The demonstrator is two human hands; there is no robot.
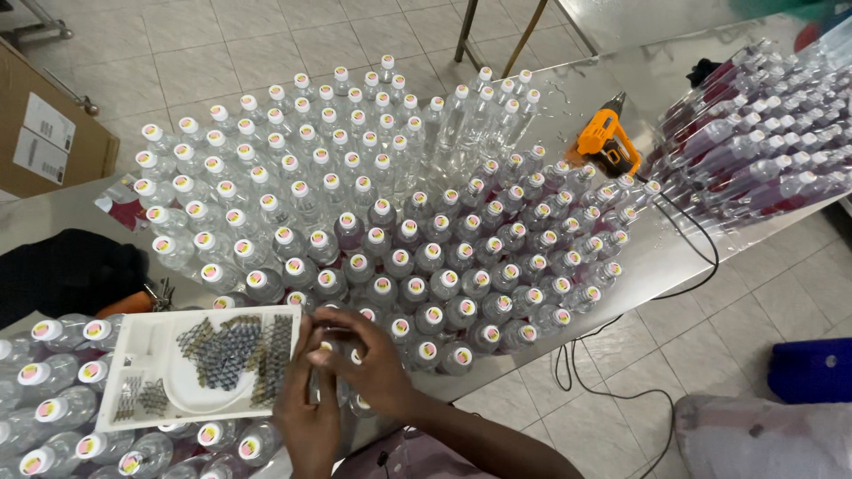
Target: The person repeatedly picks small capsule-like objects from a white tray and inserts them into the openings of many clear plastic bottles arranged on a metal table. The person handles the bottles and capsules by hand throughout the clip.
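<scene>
Down at the near edge of the head view, both hands meet over one clear plastic bottle [342,377] standing among the others on the shiny metal table [674,257]. Its white cap shows between the fingers. The left hand [306,408] curls around the bottle's left side from below, fingers closed against it. The right hand [377,364] comes in from the right with its fingers bent over the cap, gripping the top.

Just left of the hands, and touching the left hand's fingers, lies a white tray [151,346] holding heaps of small grey seal bands [235,350]. It rests on top of more capped bottles at the near left.

Beyond the hands, a broad crowd of upright capped bottles [355,204] fills the table toward the far side. At the far right an orange heat gun [608,142] lies on the table, its black cord [683,231] trailing off the near edge to the tiled floor. Further right, bottles lie stacked on their sides [763,133]. A cardboard box [44,133] stands at the far left.
</scene>
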